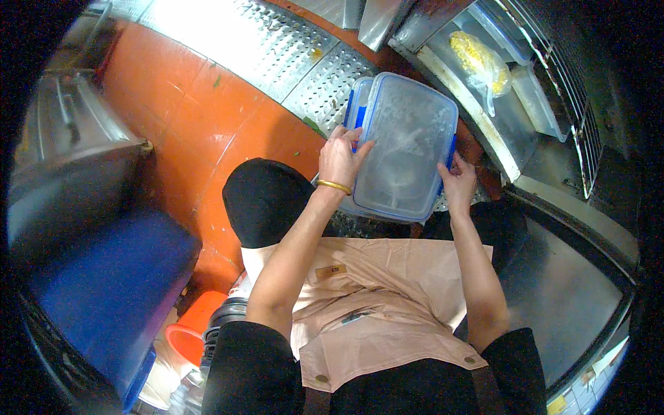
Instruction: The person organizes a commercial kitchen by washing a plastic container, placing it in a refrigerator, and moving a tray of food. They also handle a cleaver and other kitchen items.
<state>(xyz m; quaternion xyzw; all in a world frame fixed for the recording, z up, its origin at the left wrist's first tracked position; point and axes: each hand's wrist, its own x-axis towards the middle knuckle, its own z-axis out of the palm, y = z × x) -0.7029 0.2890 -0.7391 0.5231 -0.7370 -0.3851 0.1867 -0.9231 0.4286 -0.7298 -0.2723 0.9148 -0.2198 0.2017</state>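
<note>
A clear plastic food container (pixel 407 150) with a lid and blue side clips is in front of my knees, over at least one similar container (pixel 360 91) that shows past its left edge. My left hand (pixel 341 153), with a gold bangle at the wrist, grips the left side beside a blue clip (pixel 360 118). At the opposite side, the fingers of my right hand (pixel 459 179) pinch the edge by the other blue clip (pixel 450 150). The lid looks cloudy, so the contents cannot be made out.
To the right is an open refrigerator compartment with a bag of yellow food (pixel 474 59), a plastic container (pixel 539 101) and a wire rack (pixel 578 124). The metal door (pixel 560 290) is swung out. A blue bin (pixel 114 295) and an orange bucket (pixel 192 327) stand left on the tiled floor (pixel 176 114).
</note>
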